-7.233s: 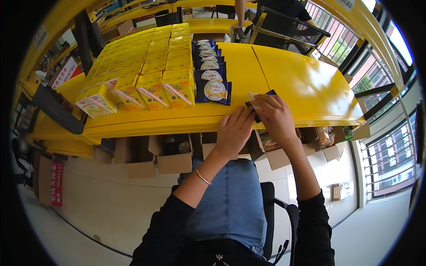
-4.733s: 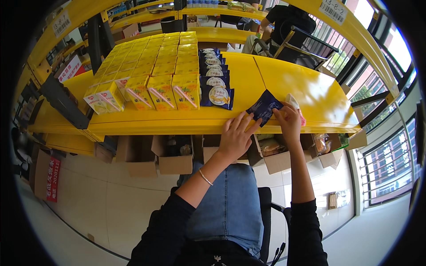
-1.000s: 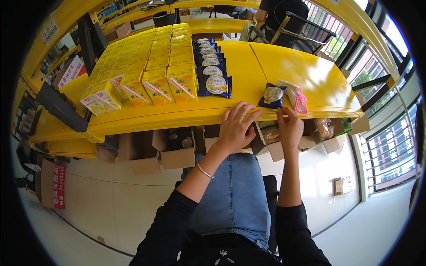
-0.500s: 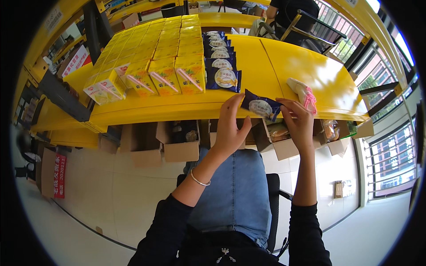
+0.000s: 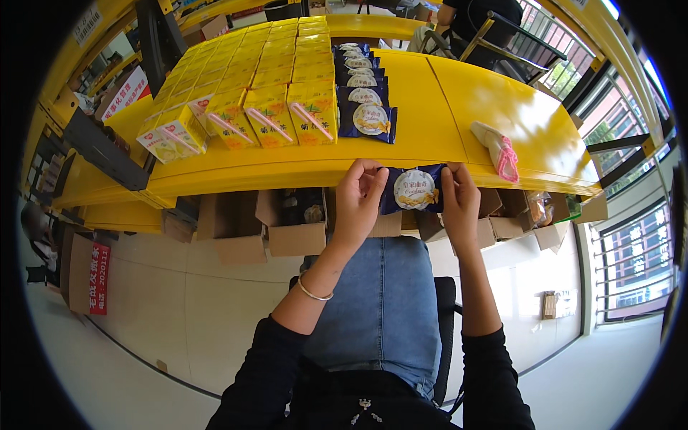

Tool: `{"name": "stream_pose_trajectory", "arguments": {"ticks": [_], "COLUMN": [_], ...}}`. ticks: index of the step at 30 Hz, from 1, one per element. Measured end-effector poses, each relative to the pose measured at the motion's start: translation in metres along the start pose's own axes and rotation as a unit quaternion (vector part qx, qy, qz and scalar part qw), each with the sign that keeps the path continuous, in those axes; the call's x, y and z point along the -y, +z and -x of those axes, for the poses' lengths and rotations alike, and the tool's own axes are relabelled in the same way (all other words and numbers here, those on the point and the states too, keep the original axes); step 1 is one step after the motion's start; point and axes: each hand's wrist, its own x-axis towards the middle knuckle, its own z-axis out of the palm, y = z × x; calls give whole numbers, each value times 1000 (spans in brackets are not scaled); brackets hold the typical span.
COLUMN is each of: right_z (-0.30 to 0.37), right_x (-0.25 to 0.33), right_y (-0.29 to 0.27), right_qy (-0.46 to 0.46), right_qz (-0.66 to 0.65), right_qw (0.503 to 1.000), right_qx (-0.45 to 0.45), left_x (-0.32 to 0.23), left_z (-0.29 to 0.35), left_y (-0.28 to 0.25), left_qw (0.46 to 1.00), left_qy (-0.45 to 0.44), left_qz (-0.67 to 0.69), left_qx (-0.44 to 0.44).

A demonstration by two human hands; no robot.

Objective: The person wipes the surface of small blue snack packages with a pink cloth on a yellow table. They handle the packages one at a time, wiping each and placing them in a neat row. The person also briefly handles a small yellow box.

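Observation:
Between my two hands I hold a dark blue cookie packet [image 5: 416,189] with a white round label facing up, just off the front edge of the yellow table [image 5: 423,100]. My left hand [image 5: 360,199] pinches its left end between thumb and fingers. The right end is pinched by my right hand [image 5: 460,201]. Beyond it, a column of matching blue packets [image 5: 371,120] overlaps in a line toward the back of the table. To their left stand rows of yellow drink cartons [image 5: 312,113] with straws on their fronts.
A white cloth glove [image 5: 496,149] with a pink cuff lies at the table's right. Open cardboard boxes [image 5: 297,239] sit under the table edge, some holding packaged goods. A black metal post [image 5: 161,57] rises at the left. Another person [image 5: 487,18] sits beyond the table.
My left hand has taken hold of the packet's left end. The packet has turned level, come slightly lower and nearer, and its label now faces me squarely.

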Motion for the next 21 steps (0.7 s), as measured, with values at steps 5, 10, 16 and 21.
{"name": "stream_pose_trajectory", "arguments": {"ticks": [5,10,16,21], "right_z": [10,13,16,12], "right_x": [1,2,-12,-15], "right_y": [15,21,26,29], "right_qy": [-51,-51,-9,-25], "right_qz": [57,72,22,-36], "right_qw": [995,993,996,998], "right_qx": [-68,-81,-81,-51], "left_x": [-11,-7,-10,-7], "left_z": [2,0,-4,0], "left_y": [7,1,-22,-45], "left_qw": [990,980,998,995], "left_qy": [80,101,-34,-74], "left_qz": [-100,-151,-49,-21], "left_qx": [-60,-75,27,66]}}
